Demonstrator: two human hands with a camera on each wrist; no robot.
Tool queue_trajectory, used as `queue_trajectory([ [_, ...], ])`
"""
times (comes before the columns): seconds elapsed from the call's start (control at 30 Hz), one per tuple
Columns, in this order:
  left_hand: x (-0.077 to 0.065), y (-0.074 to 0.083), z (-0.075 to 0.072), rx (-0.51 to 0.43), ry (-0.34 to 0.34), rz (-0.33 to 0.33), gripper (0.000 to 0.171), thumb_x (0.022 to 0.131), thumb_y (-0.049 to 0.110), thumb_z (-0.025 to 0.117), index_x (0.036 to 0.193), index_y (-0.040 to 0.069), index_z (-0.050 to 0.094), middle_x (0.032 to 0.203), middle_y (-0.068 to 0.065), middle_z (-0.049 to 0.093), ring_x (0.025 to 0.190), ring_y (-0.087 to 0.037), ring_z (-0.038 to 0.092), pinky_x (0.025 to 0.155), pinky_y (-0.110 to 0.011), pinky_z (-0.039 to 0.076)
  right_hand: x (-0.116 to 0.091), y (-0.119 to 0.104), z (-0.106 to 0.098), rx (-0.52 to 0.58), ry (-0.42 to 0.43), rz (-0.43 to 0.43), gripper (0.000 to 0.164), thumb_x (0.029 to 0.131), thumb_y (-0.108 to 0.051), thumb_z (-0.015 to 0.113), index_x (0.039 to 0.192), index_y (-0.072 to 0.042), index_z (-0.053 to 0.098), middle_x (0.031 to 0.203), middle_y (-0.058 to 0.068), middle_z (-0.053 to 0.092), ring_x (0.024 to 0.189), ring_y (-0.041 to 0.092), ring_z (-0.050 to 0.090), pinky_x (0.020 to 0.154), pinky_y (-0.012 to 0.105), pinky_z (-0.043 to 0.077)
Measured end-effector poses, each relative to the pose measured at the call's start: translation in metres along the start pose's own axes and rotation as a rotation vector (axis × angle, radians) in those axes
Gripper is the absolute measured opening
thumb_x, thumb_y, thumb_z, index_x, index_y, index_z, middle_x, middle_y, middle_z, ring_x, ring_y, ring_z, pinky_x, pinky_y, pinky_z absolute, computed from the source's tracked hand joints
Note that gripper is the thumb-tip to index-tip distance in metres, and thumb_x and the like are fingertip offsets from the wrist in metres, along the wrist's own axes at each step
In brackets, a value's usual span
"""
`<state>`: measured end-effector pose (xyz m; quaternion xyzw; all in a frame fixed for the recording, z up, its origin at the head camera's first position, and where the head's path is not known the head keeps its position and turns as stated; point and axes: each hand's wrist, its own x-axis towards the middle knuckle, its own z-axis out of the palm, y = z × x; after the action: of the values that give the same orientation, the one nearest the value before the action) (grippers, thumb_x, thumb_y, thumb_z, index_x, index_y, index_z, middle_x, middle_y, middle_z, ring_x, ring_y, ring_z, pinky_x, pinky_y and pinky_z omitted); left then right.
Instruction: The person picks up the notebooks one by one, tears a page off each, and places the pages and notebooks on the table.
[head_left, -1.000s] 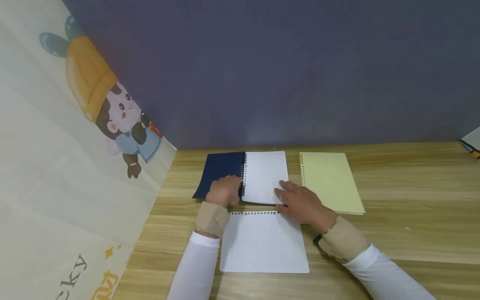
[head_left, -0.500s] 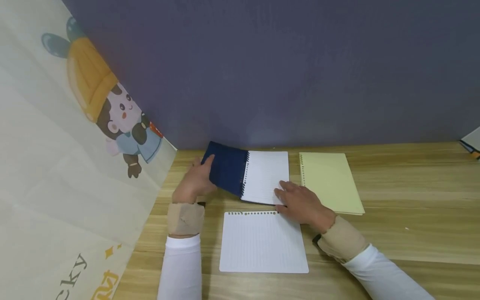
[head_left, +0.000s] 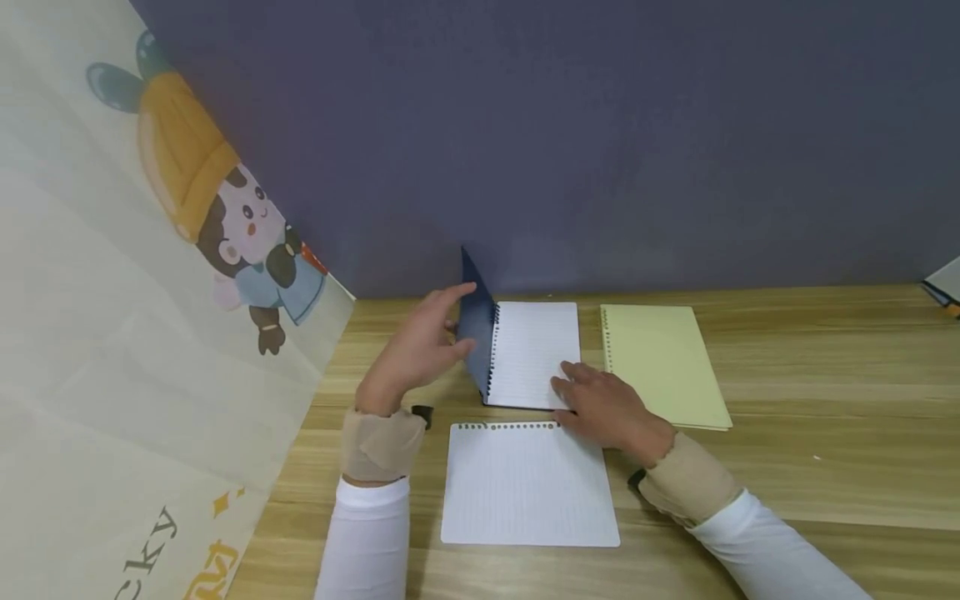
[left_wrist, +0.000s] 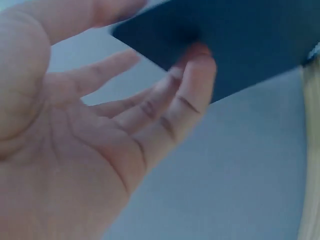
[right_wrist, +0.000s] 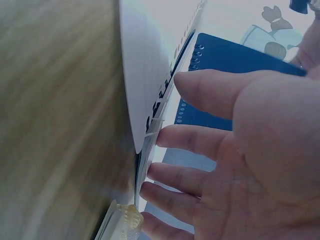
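A spiral notebook has its dark blue cover [head_left: 476,321] raised nearly upright along the black coil, beside its white lined page [head_left: 535,354]. My left hand [head_left: 416,342] is at the cover's left side, thumb and fingers spread. The left wrist view has the left hand's fingertips touching the blue cover [left_wrist: 250,45], with the thumb near its corner. My right hand [head_left: 607,408] rests on the page's lower right corner, fingers extended. A loose punched lined sheet [head_left: 531,492] lies in front of the notebook, its upper right corner near the right hand.
A pale yellow spiral notebook [head_left: 666,362] lies right of the blue one on the wooden table [head_left: 840,392]. A dark panel [head_left: 600,150] stands along the back edge. To the left is a light sheet printed with a cartoon figure [head_left: 247,225].
The blue cover has gone from lying flat on the left to standing nearly upright. My left hand reached left to it, then moved up and right with it. The right hand stays put.
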<state>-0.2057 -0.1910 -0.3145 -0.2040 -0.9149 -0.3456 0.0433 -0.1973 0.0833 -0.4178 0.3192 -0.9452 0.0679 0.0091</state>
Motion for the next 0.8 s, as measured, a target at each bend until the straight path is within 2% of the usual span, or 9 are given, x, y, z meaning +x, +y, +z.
queue_trajectory([
  [0.1, 0.010, 0.011, 0.019, -0.021, -0.014, 0.044, 0.076, 0.083, 0.021, 0.063, 0.143, 0.039, 0.021, 0.138, 0.006, 0.033, 0.100, -0.012, 0.051, 0.068, -0.024, 0.045, 0.001, 0.002, -0.001, 0.017, -0.011, 0.001, 0.052, 0.089, -0.039, 0.053, 0.130, -0.006, 0.050, 0.137, 0.019, 0.040, 0.127, 0.036, 0.035, 0.096, 0.049, 0.030],
  [0.27, 0.024, 0.022, 0.052, 0.049, -0.058, 0.049, 0.081, 0.084, 0.032, 0.061, 0.146, 0.039, 0.009, 0.137, 0.004, 0.038, 0.094, -0.009, 0.052, 0.069, -0.024, 0.043, 0.002, 0.005, -0.002, 0.026, -0.018, -0.011, 0.053, 0.089, -0.040, 0.053, 0.130, -0.007, 0.050, 0.138, 0.019, 0.039, 0.127, 0.036, 0.034, 0.095, 0.050, 0.031],
  [0.43, 0.033, 0.024, 0.080, 0.095, -0.096, 0.044, 0.082, 0.081, 0.032, 0.062, 0.147, 0.029, 0.014, 0.129, -0.002, 0.048, 0.092, -0.009, 0.056, 0.070, -0.021, 0.042, 0.003, 0.010, -0.001, 0.013, 0.031, -0.048, 0.048, 0.088, -0.039, 0.054, 0.125, -0.008, 0.055, 0.134, 0.018, 0.043, 0.124, 0.034, 0.039, 0.091, 0.049, 0.036],
  [0.57, 0.037, 0.024, 0.098, 0.133, -0.140, 0.049, 0.078, 0.080, 0.030, 0.062, 0.146, 0.024, 0.021, 0.127, -0.004, 0.051, 0.080, -0.009, 0.057, 0.069, -0.023, 0.042, 0.005, 0.013, 0.002, 0.004, 0.069, -0.065, 0.046, 0.088, -0.039, 0.054, 0.120, -0.006, 0.058, 0.129, 0.015, 0.047, 0.117, 0.029, 0.045, 0.086, 0.044, 0.040],
  [0.67, 0.038, 0.022, 0.108, 0.166, -0.170, 0.048, 0.072, 0.081, 0.032, 0.062, 0.144, 0.024, 0.027, 0.126, -0.001, 0.051, 0.088, -0.009, 0.057, 0.083, -0.032, 0.041, 0.006, 0.014, 0.003, -0.009, 0.071, -0.060, 0.044, 0.088, -0.040, 0.054, 0.114, -0.005, 0.060, 0.117, 0.011, 0.052, 0.103, 0.024, 0.050, 0.080, 0.039, 0.042],
  [0.73, 0.039, 0.021, 0.114, 0.196, -0.188, 0.051, 0.067, 0.082, 0.035, 0.061, 0.142, 0.025, 0.032, 0.128, 0.001, 0.050, 0.102, -0.011, 0.054, 0.092, -0.039, 0.036, 0.006, 0.014, 0.003, -0.009, 0.064, -0.057, 0.040, 0.088, -0.040, 0.054, 0.111, -0.008, 0.062, 0.109, 0.008, 0.053, 0.096, 0.021, 0.050, 0.076, 0.038, 0.042],
  [0.8, 0.039, 0.020, 0.118, 0.231, -0.203, 0.055, 0.062, 0.083, 0.037, 0.061, 0.139, 0.026, 0.037, 0.127, 0.003, 0.050, 0.114, -0.013, 0.048, 0.098, -0.045, 0.028, 0.006, 0.016, 0.003, 0.005, 0.058, -0.061, 0.038, 0.088, -0.039, 0.054, 0.110, -0.011, 0.062, 0.107, 0.007, 0.052, 0.095, 0.021, 0.050, 0.075, 0.037, 0.042],
])
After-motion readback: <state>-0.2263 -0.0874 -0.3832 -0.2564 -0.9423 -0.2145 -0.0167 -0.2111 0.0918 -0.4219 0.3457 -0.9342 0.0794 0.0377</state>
